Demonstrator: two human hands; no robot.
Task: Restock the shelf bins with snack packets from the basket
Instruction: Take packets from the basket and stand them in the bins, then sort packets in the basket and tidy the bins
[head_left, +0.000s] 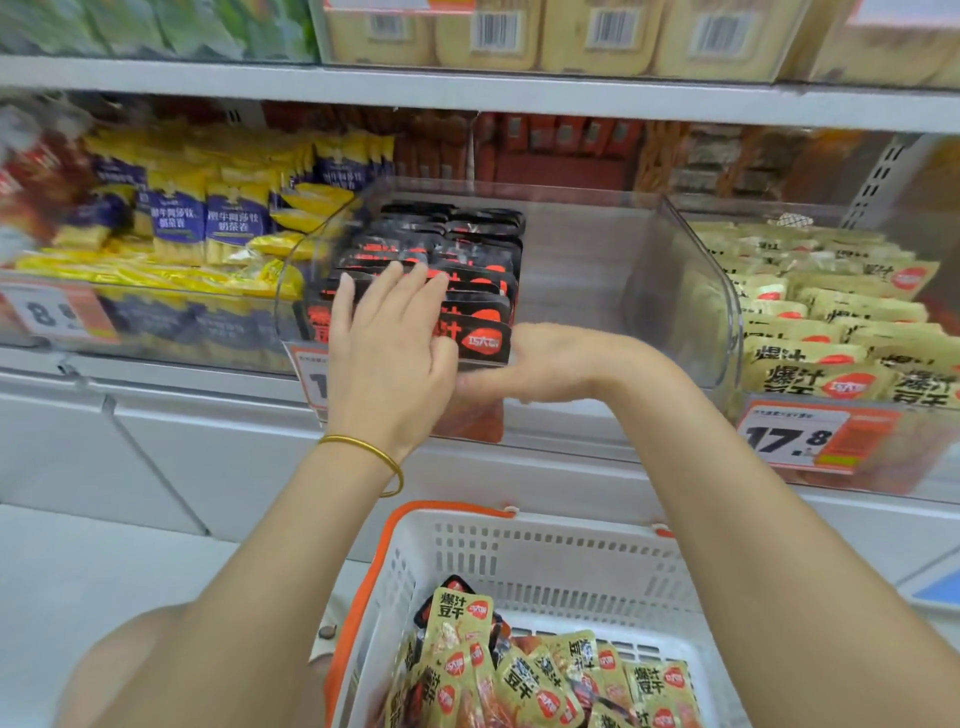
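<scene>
Two bare forearms, no sleeves in view, left hand and right hand ungloved, thin round gold bangle on left wrist

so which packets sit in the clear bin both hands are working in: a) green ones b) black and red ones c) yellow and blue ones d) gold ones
b: the left hand and right hand are at the middle clear bin, which holds rows of black and red packets; the gold packets are in the basket.
</scene>
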